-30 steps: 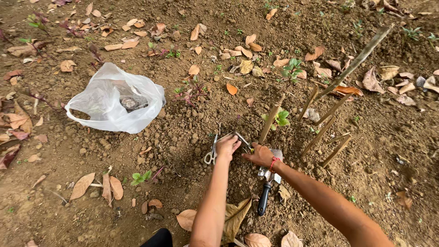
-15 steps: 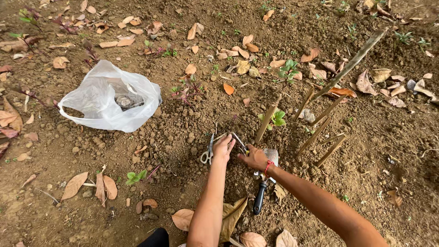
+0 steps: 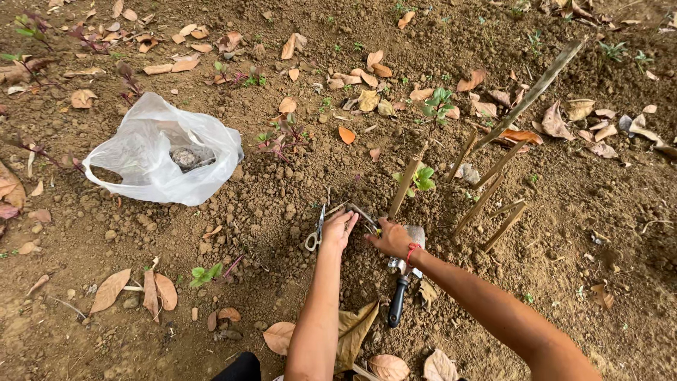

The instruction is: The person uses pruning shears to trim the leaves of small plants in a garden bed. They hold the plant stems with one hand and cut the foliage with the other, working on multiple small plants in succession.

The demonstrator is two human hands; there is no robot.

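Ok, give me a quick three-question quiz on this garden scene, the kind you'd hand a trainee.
1. True or false: the scissors lie on the soil just beside the left hand.
2. What lies under the right hand? A) a watering can B) a trowel with a black handle C) a rake
3. What colour is the plastic bag on the ground?

Key
1. True: they lie on bare soil close by that hand.
2. B: its metal blade shows by the wrist and its handle points back toward the person.
3. White, half see-through, with something dark inside.
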